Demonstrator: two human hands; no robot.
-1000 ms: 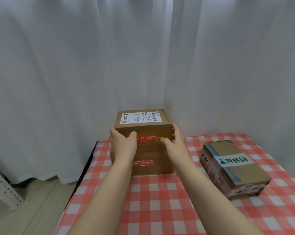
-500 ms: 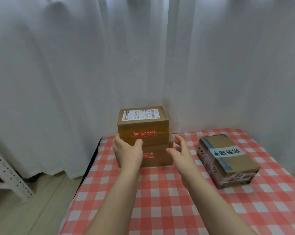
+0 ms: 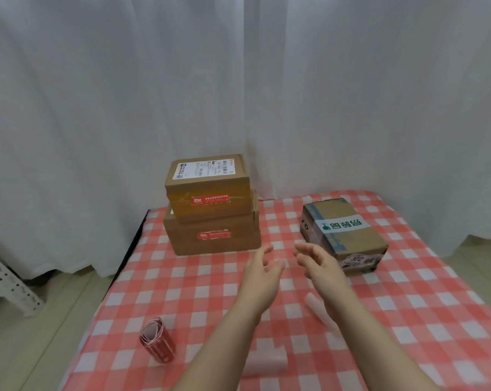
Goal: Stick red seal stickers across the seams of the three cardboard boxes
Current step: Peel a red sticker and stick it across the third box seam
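Left hand [image 3: 262, 273] and right hand [image 3: 319, 262] just let go of the sealed two-box stack [image 3: 210, 215], both empty with loose fingers, so the green-labelled box [image 3: 344, 232] is probably next.

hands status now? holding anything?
Left hand: open, fingers relaxed, holding nothing.
Right hand: open, fingers spread, holding nothing.

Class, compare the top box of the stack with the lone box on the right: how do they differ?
The top box rests on the bottom box; the lone box sits on the tablecloth. The top box shows a red sticker; the lone box shows none. Both are brown cardboard.
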